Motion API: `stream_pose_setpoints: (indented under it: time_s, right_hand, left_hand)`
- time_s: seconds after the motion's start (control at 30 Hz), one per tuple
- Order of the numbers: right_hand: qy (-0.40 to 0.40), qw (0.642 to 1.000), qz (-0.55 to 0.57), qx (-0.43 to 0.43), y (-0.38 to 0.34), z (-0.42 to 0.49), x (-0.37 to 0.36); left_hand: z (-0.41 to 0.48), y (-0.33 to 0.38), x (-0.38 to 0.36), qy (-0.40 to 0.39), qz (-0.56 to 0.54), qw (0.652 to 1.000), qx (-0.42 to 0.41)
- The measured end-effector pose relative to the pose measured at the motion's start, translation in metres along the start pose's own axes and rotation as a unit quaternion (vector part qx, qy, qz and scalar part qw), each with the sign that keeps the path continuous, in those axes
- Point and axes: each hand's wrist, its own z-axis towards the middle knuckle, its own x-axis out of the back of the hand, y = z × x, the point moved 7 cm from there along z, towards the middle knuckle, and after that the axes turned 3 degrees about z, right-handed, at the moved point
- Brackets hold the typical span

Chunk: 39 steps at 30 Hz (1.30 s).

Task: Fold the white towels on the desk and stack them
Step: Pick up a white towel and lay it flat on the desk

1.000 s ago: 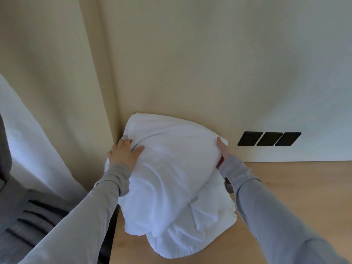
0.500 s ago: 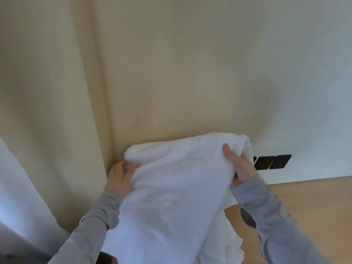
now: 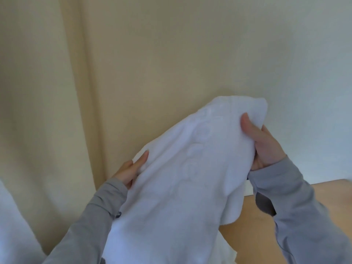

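The light-brown wooden surface (image 3: 251, 237) shows only at the lower right, its far edge against the cream wall (image 3: 190, 54). A white terry towel (image 3: 181, 197) hangs in front of its left part. Whether the cloth's lower end rests on the wood cannot be told.

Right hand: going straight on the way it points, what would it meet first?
The right hand grips the towel and points up and away; beyond the towel, probably the wall, though depth is unclear.

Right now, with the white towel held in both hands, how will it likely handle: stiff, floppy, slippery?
Probably floppy: the white towel sags between the left hand and right hand. Likely not slippery: cloth bunches where the right hand pinches it. Seems light, held by edge grips alone.
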Motion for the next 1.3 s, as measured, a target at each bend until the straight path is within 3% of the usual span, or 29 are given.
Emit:
stream_pose_setpoints:
  time_s: [0.1, 0.23, 0.3, 0.5, 0.83, 1.1, 1.3]
  right_hand:
    - [0.024, 0.999, -0.02, 0.026, -0.023, 0.003, 0.01]
    - [0.072, 0.993, -0.074, 0.052, -0.055, 0.0, 0.043]
    - [0.107, 0.987, -0.106, 0.051, -0.063, -0.004, 0.065]
    - [0.184, 0.972, -0.141, 0.041, -0.067, -0.026, 0.121]
    - [0.239, 0.959, -0.129, 0.077, -0.12, -0.076, 0.194]
    - [0.26, 0.949, -0.131, 0.123, -0.223, -0.143, 0.298]
    - [0.283, 0.941, -0.138, 0.124, -0.269, -0.183, 0.385]
  left_hand:
    - [-0.013, 0.03, -0.016, -0.004, -0.097, 0.992, -0.086]
    - [-0.031, 0.078, -0.019, 0.124, -0.102, 0.966, -0.201]
    - [-0.038, 0.098, -0.026, 0.167, -0.097, 0.954, -0.228]
    - [-0.047, 0.118, -0.062, 0.193, -0.108, 0.938, -0.269]
    - [-0.073, 0.137, -0.161, 0.168, -0.077, 0.929, -0.32]
    - [-0.119, 0.129, -0.319, 0.122, -0.09, 0.919, -0.365]
    - [-0.128, 0.096, -0.425, 0.102, -0.091, 0.928, -0.346]
